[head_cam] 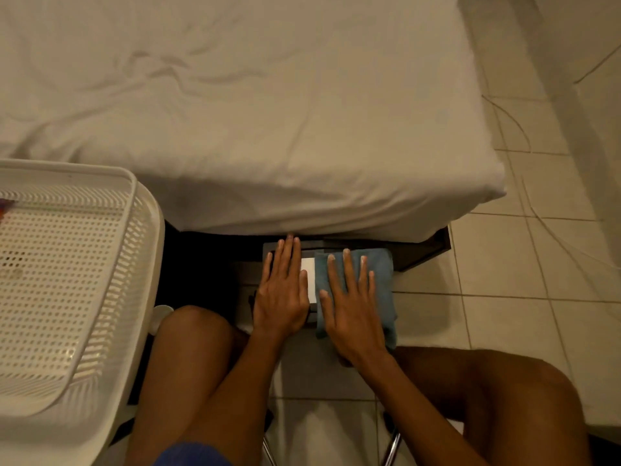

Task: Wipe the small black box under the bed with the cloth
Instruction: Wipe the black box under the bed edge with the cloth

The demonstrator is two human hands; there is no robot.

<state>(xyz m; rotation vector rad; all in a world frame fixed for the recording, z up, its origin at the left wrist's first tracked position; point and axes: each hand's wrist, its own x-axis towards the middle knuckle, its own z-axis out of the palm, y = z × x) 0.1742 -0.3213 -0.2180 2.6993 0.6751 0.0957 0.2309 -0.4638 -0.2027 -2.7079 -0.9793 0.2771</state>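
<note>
Both our hands lie flat with fingers spread: left hand (pixel 281 290) steadies the box (pixel 307 280) at the bed (pixel 268 129) edge, right hand (pixel 353 307) presses the cloth (pixel 379 264) on its top, gripping nothing. We judge the box could slide away under the bed if the left hand lifts, and the loosely pinned cloth may bunch or skid off sideways.

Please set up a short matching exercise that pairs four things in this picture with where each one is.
Things:
1. cloth
2. left hand
3. basket
4. bed

Places:
A. flat on the box, bare, beside the cloth
B. under the right hand, on the box
C. above the box, in a white sheet
D. far left, beside the knee

Pairs: 1-B, 2-A, 3-D, 4-C
</note>
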